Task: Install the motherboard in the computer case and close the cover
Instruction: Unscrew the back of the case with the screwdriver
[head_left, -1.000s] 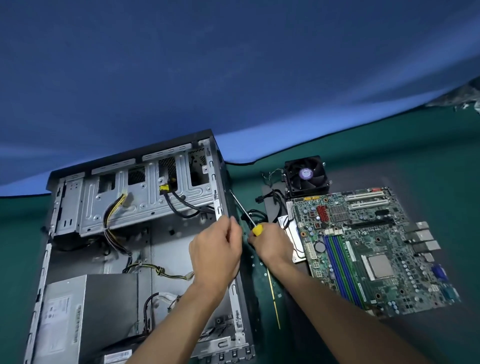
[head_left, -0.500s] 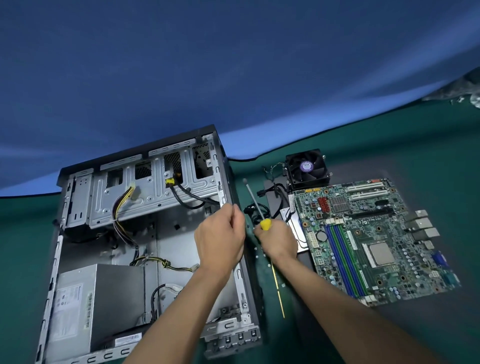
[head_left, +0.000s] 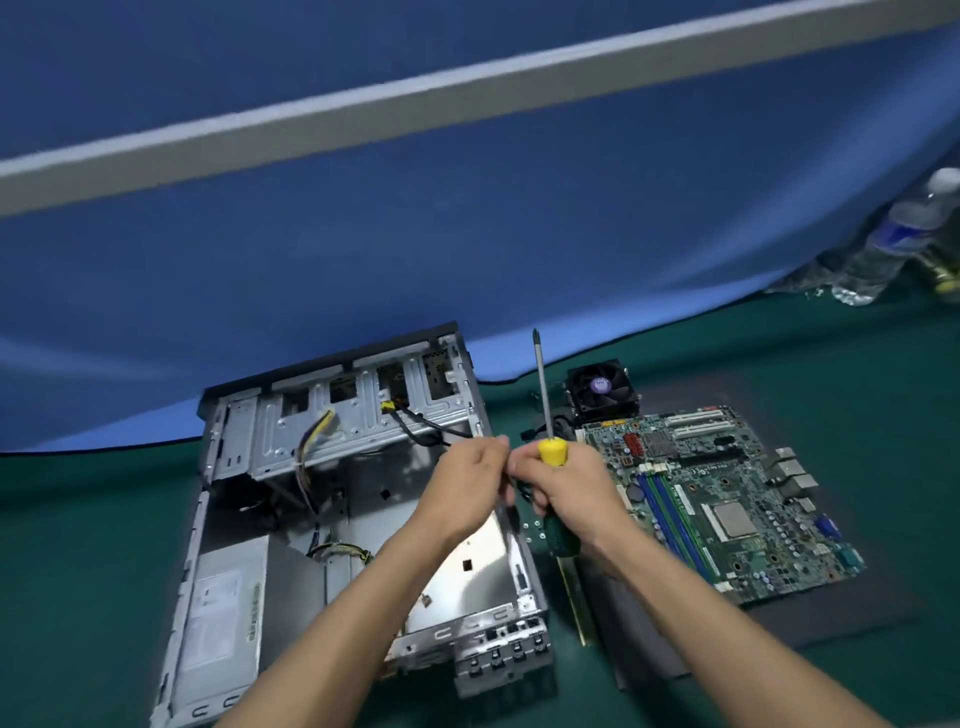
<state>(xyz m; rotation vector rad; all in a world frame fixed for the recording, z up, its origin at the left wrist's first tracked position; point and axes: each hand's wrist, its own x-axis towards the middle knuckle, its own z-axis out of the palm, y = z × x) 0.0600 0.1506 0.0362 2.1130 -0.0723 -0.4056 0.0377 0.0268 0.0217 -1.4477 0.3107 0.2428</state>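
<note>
The motherboard (head_left: 727, 499) is lying flat on a dark mat (head_left: 831, 618), just to the right of the case (head_left: 322, 519) and outside it. It is showing a green board crowded with small parts: long blue and green slots running down its left half, a square silver socket at its middle, white slots along its far edge and grey metal ports sticking out of its right side. A black square fan (head_left: 600, 391) is sitting just beyond its far left corner, with black cables trailing beside it.

The case is lying on its side with the cover off, showing a bare grey sheet-metal floor, a perforated drive cage at the far end with yellow and black wires hanging out, and a grey boxy power supply (head_left: 228, 613) at its near left.

The right hand (head_left: 566, 488) is gripping a screwdriver (head_left: 543, 415), its fingers curling round the yellow and green handle, the thin steel shaft pointing up and away. The left hand (head_left: 467, 488) is hovering over the case's right wall, fingers bunching together close to the right hand; whether they are pinching anything, I cannot tell.

Everything is resting on a green cloth (head_left: 93, 545).
</note>
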